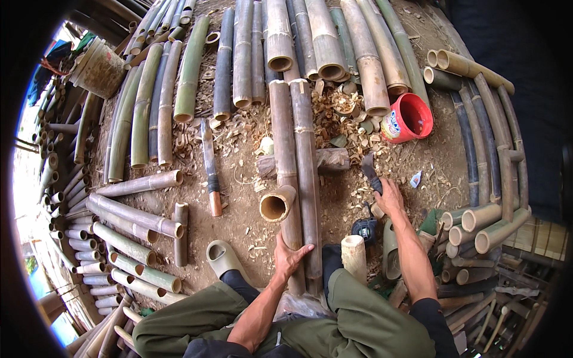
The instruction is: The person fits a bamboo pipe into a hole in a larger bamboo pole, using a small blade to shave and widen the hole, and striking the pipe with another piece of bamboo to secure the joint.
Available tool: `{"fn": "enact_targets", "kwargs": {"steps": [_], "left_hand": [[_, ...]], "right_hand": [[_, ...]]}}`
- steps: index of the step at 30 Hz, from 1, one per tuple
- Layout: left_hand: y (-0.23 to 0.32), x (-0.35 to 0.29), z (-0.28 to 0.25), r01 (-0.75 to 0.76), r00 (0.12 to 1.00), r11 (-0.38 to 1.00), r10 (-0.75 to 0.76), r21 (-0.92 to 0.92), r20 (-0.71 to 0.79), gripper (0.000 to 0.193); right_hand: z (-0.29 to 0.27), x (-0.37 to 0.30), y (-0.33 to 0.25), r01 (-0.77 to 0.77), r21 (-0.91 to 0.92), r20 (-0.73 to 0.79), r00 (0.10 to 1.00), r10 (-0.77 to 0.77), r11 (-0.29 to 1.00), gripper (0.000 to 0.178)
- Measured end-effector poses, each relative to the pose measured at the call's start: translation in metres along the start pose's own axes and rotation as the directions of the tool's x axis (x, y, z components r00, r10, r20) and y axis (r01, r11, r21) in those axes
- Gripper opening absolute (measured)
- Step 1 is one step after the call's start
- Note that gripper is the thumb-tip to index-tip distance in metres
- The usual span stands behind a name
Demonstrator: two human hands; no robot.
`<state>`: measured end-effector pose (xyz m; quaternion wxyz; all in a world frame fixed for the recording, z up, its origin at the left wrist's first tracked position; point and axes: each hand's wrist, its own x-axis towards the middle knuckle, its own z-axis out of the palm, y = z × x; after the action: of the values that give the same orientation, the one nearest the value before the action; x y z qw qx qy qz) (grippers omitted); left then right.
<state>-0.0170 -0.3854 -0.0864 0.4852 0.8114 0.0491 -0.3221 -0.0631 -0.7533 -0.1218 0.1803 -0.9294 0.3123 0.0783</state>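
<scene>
Left hand: the left hand point(289, 258) is laid flat, fingers spread wide, on a long bamboo pole point(285, 161) in the lower middle of the frame.
Right hand: the right hand point(389, 198) is closed around the handle of a dark curved knife point(369, 172), right of the middle.
Bamboo poles: two long poles are laid side by side, touching, from the middle of the frame down to the knees. The second pole point(306, 173) is just right of the first.
Short bamboo piece: a short open tube point(277, 204) is seen leaning on the left pole, just above the left hand.
Wood block: a log point(332, 160) is laid across under the poles.
Big knife: a long knife with a wooden handle point(210, 170) is left on the ground, left of the poles.
Red bucket: a red bucket point(408, 118) is tipped on its side at the upper right.
Chips: bamboo chips point(340, 119) are piled near the bucket.
Sandal: a green sandal point(222, 256) is worn at the lower left.
</scene>
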Motion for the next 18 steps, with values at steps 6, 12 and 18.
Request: {"fn": "enact_targets", "kwargs": {"steps": [6,12,18], "left_hand": [[-0.01,-0.002,-0.001,-0.043,0.999,0.999,0.043,-0.023,-0.007,0.102],[-0.026,0.005,0.002,-0.177,0.984,0.983,0.177,-0.05,-0.002,0.093],[-0.027,0.006,0.01,-0.208,0.978,0.977,0.208,-0.037,-0.011,0.098]], "right_hand": [[-0.035,-0.036,-0.015,0.035,0.329,-0.195,0.98,0.032,0.944,0.045],[-0.093,-0.107,-0.011,-0.182,0.834,0.069,0.971,0.229,0.521,0.029],[-0.147,-0.164,-0.02,-0.133,0.89,0.044,0.977,0.209,0.435,0.04]]}}
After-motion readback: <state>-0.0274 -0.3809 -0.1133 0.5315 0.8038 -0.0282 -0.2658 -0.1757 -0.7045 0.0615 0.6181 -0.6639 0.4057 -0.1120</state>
